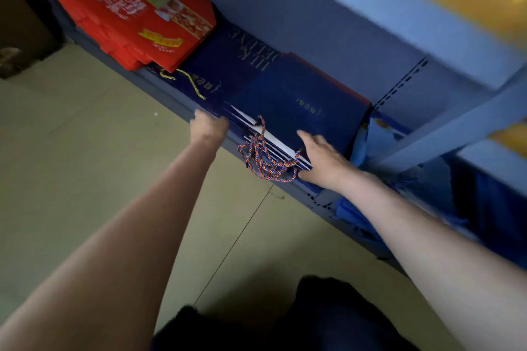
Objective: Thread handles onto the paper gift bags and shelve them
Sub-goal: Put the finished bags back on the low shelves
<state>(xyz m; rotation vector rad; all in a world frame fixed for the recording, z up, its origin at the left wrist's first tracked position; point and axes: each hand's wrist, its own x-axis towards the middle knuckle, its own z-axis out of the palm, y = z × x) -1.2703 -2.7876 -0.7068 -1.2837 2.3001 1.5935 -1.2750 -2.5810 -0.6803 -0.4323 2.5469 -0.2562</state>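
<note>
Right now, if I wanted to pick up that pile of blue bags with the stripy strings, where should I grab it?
Probably by its two ends, as the left hand and right hand do now. The stack of blue bags lies flat and wide on the shelf, so come from the open front edge; its rope handles dangle loose.

Two bare hands; one stack of flat navy paper gift bags (299, 100) at 12 o'clock; one stack of flat red cartons (119, 14) at 10 o'clock

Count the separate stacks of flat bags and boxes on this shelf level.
3: red stack far left, navy stack with a gold cord in the middle, navy stack under both hands. More may be hidden at right.
</note>
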